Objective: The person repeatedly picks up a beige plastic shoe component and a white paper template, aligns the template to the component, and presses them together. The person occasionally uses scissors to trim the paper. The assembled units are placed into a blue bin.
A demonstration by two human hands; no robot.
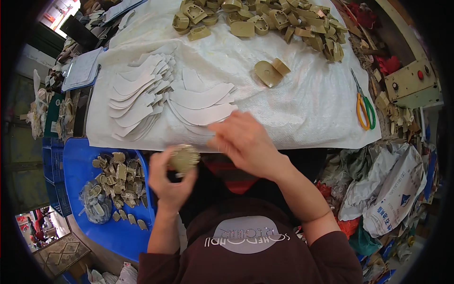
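My left hand [171, 182] is closed around a rounded, gold-toned piece with a ridged, shiny edge [184, 158], held just off the table's near edge. Beside it on the right, my right hand [248, 144] is slightly blurred, its fingers curled together by the table edge. Whatever is in those fingers, if anything, I cannot make out. Just beyond them lie curved white cut-outs [201, 113], fanned over one another, with a taller stack of similar white cut-outs [135, 97] to the left. Two loose khaki pieces [268, 73] rest together farther off on the white sheet.
A heap of khaki, heel-shaped pieces [260, 21] covers the table's far side. Scissors with orange and green handles [365, 112] lie at the right edge. On the left, a blue plastic seat [97, 229] bears gold pieces and a clear bag [96, 206]. Plastic sacks [395, 194] crowd the right.
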